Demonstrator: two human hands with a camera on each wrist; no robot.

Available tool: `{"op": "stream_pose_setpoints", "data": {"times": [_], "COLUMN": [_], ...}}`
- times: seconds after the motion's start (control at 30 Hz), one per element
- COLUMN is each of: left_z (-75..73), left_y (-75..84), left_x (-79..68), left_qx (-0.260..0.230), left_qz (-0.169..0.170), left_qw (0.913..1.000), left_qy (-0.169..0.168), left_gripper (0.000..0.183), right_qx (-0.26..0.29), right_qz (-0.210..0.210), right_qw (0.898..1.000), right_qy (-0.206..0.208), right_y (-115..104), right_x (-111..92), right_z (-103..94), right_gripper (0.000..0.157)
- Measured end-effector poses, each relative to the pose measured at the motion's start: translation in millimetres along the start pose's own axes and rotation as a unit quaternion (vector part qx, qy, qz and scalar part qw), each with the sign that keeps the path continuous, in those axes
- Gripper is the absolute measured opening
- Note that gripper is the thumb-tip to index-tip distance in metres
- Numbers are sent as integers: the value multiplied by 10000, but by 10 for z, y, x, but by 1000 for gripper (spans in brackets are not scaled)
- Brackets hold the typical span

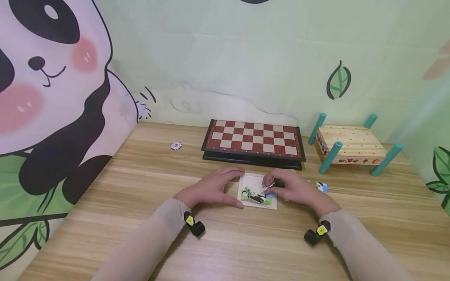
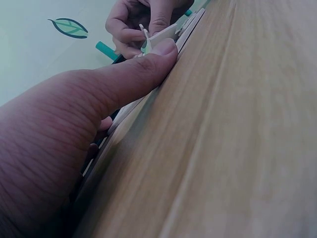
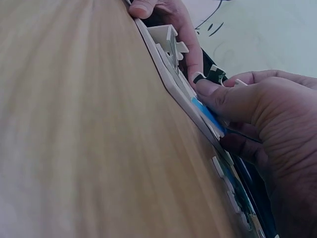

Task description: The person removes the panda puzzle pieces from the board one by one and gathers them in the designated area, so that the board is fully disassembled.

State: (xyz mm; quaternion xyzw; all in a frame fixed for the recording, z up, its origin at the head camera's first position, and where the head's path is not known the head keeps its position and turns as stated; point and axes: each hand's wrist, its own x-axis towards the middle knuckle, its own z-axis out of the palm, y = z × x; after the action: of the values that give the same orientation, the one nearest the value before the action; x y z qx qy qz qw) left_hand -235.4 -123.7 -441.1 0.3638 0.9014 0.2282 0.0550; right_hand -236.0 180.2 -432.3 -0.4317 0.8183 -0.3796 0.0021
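Note:
A small white puzzle tray [image 1: 252, 178] lies on the table, with panda-picture jigsaw pieces [image 1: 258, 198] along its near part. My left hand [image 1: 212, 188] holds the tray's left side, thumb at the near corner and fingers at the far one. Over the tray's right half, my right hand [image 1: 295, 188] pinches a jigsaw piece [image 3: 215, 74] between thumb and fingers; its dark green printed side shows in the right wrist view. One joined piece [image 3: 163, 33] stands tilted up from the tray near my left thumb.
More jigsaw pieces [image 1: 321, 187] lie just right of my right hand. Behind the tray is a red-and-white checkered board [image 1: 254, 137]. A wooden pegboard stand [image 1: 351, 142] with teal legs is at the back right. A poker chip [image 1: 176, 145] lies at the back left.

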Motion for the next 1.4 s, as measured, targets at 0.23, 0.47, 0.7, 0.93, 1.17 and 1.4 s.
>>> {"op": "stream_pose_setpoints", "data": {"times": [0.23, 0.47, 0.7, 0.93, 1.17, 1.4], "left_z": [-9, -13, -4, -12, -14, -14], "left_y": [9, 9, 6, 8, 10, 11], "left_x": [-2, -2, -1, -1, -1, -2], "left_qx": [-14, -33, -20, -29, -72, -88], "left_qz": [-38, -14, -49, -40, -24, -44], "left_qw": [10000, 10000, 10000, 10000, 10000, 9999], "left_qy": [-61, -47, -70, -63, -65, -46], "left_gripper": [104, 104, 103, 103, 105, 103], "right_qx": [-412, -558, -467, -542, -604, -528], "right_qz": [-98, -99, 19, -71, 184, 713], "right_qw": [9991, 9984, 9989, 9984, 9979, 9957], "right_qy": [83, 84, -9, 126, 143, 259], "right_y": [-26, -5, -31, -23, -29, -58], "right_x": [-1, -3, -2, 6, -5, 1], "right_z": [-14, -7, -17, -7, -11, -19], "right_gripper": [19, 17, 15, 14, 23, 26]}}
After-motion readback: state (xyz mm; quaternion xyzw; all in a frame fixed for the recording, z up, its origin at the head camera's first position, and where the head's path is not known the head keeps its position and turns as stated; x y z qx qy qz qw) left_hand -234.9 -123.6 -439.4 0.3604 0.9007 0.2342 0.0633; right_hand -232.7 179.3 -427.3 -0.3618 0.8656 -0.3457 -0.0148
